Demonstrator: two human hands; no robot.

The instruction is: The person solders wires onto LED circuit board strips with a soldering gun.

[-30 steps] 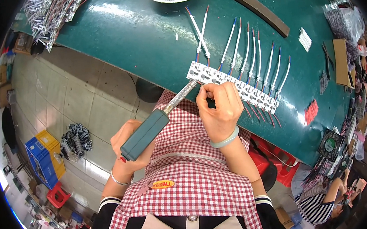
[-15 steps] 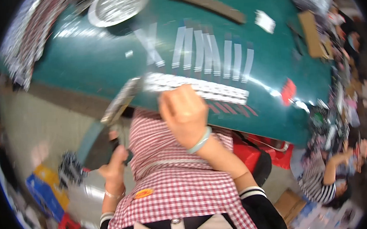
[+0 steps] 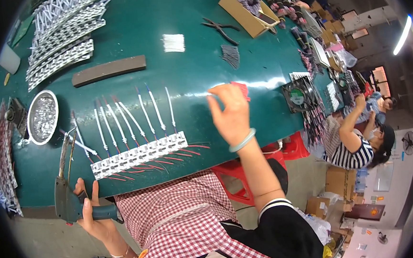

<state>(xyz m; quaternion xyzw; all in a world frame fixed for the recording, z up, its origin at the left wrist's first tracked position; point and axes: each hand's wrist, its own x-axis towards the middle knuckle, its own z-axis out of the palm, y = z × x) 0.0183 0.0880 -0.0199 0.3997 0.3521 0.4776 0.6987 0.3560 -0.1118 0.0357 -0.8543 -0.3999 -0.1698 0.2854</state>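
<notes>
My left hand (image 3: 94,218) is closed around the handle of a dark green soldering gun (image 3: 67,200), its long metal prongs pointing away from me over the table edge. Just right of the prongs lies a white strip of small boards (image 3: 139,156). Thin red wires stick out of its near side, and white-sleeved wires (image 3: 128,119) fan out from its far side. My right hand (image 3: 233,115) is stretched over the green table, thumb apart from the fingers, beside a small red bundle (image 3: 245,91). The fingers partly cover that bundle; whether they touch it, I cannot tell.
Left of the strip stands a round metal bowl (image 3: 43,117) of shiny bits. Beyond lie a brown bar (image 3: 109,71), stacked white strips (image 3: 62,53), white sticks (image 3: 173,43), pliers (image 3: 219,29) and a cardboard box (image 3: 246,16). A black fan (image 3: 300,95) is at right; co-workers sit farther right.
My left hand has come up to the table edge with the soldering gun. My right hand has left the strip and moved right to the red bundle. The view has swung to the right.
</notes>
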